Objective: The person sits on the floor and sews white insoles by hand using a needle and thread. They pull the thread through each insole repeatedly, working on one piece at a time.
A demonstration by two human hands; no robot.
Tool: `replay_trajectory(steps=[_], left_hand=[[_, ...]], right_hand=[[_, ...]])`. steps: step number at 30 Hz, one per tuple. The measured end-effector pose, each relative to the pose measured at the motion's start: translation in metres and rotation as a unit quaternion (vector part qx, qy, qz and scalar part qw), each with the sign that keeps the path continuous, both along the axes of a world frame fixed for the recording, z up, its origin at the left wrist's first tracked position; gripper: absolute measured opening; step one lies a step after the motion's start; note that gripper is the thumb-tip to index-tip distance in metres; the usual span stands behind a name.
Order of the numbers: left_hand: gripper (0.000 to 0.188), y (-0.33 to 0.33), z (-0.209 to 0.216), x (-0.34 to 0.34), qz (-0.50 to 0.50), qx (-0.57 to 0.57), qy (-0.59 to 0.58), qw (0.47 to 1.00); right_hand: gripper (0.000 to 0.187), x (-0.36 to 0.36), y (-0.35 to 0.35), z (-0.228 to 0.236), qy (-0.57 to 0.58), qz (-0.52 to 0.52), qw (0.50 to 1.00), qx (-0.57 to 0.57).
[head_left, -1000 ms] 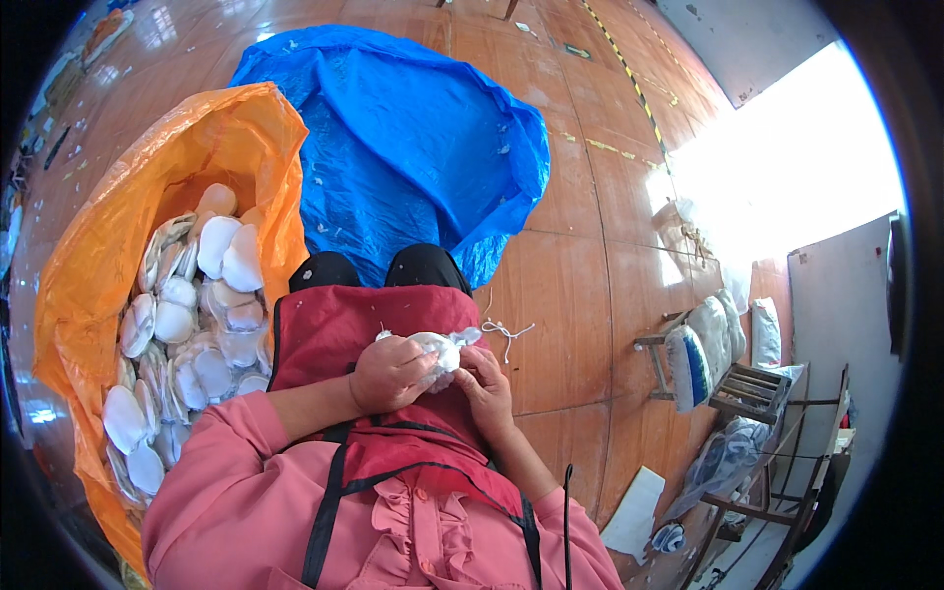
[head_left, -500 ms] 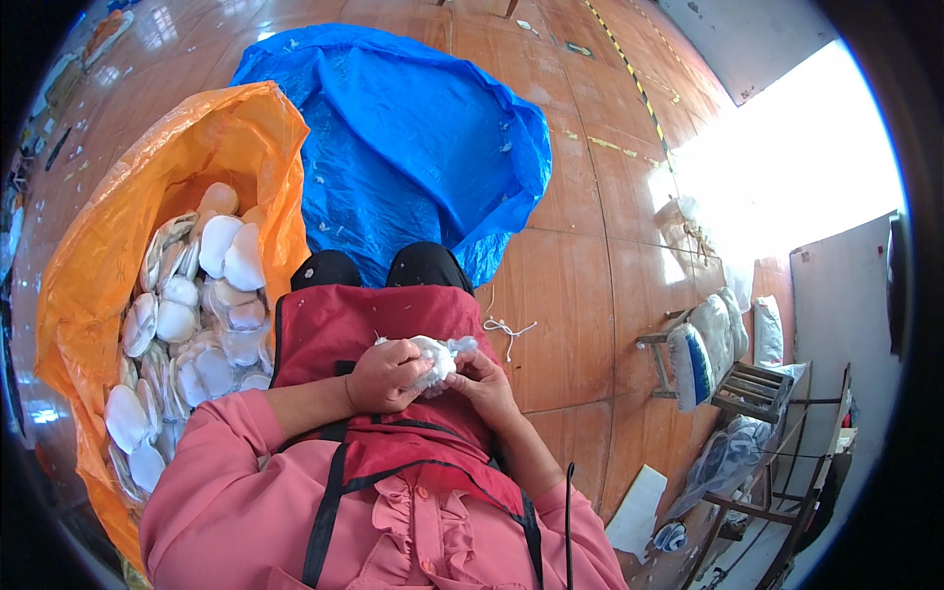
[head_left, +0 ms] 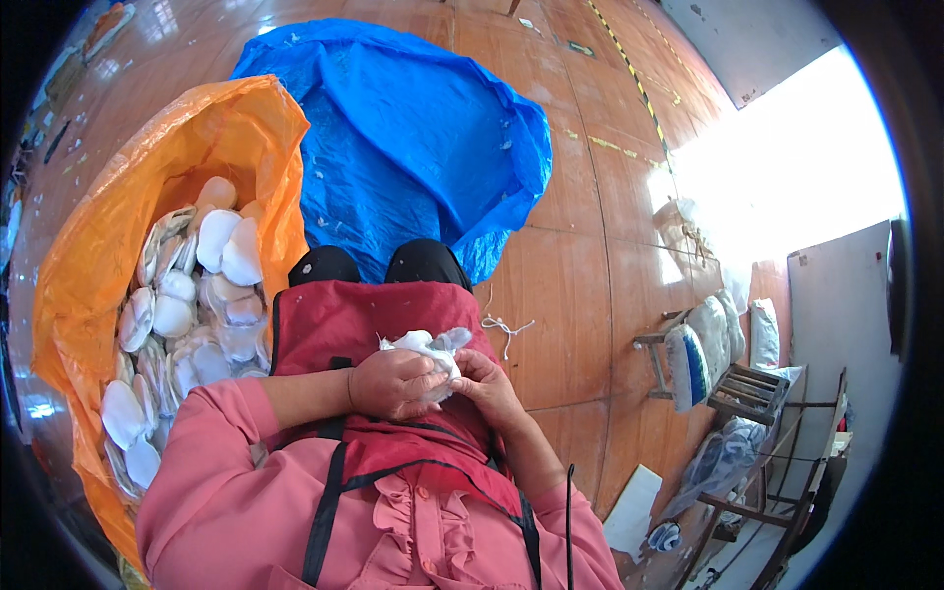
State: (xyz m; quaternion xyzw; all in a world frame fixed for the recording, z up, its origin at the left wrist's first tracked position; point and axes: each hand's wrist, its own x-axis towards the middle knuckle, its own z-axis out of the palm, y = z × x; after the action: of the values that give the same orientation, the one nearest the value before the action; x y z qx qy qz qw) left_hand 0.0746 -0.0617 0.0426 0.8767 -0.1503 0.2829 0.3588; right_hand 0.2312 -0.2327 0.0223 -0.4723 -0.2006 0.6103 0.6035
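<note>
Above my lap, both hands are closed on one soft white bundle (head_left: 421, 342), with a greyish, filmy tuft sticking out at its upper right. It could be padding or cloth; its exact kind does not show. My left hand (head_left: 395, 383) wraps its fingers round the bundle's left and lower side, hiding much of it. At the bundle's right edge, my right hand (head_left: 487, 391) pinches it between thumb and fingers. A red apron (head_left: 383, 307) covers my lap beneath them. On the left, an orange woven sack (head_left: 108, 236) gapes around many rounded white and cream pads (head_left: 173, 315).
A blue plastic sheet or sack (head_left: 403, 128) spreads on the tiled floor before my knees. White string (head_left: 507, 326) lies right of my lap. Farther right stand a wooden stool (head_left: 747, 393) with stuffed cushions or bags (head_left: 706, 339), clear plastic (head_left: 723, 457) and a frame against the wall.
My left hand has turned and closed lower over the white bundle. More of the bundle and its greyish tuft now stands up above my fingers. My right hand keeps its pinch.
</note>
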Motion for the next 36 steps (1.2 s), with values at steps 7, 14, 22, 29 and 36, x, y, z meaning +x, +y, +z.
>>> replay_trajectory(steps=[7,14,22,29,36], left_hand=[[0.063,-0.014,-0.01,-0.004,0.113,-0.134,0.118,0.978],[0.055,-0.002,-0.012,0.015,0.121,-0.123,0.188,0.967],[0.052,0.006,-0.004,0.022,0.141,-0.037,0.146,0.978],[0.051,-0.001,-0.013,0.029,0.133,-0.048,0.134,0.981],[0.046,-0.006,-0.024,0.042,0.183,-0.032,0.103,0.977]], right_hand=[[0.036,0.001,-0.005,-0.001,-0.051,0.011,0.996,-0.074],[0.03,-0.005,0.003,-0.012,-0.112,-0.083,0.984,-0.11],[0.027,-0.003,-0.004,-0.011,-0.018,-0.109,0.993,-0.041],[0.03,0.005,-0.006,-0.012,-0.047,-0.087,0.995,-0.02],[0.037,0.013,0.0,-0.026,-0.099,-0.092,0.991,-0.016]])
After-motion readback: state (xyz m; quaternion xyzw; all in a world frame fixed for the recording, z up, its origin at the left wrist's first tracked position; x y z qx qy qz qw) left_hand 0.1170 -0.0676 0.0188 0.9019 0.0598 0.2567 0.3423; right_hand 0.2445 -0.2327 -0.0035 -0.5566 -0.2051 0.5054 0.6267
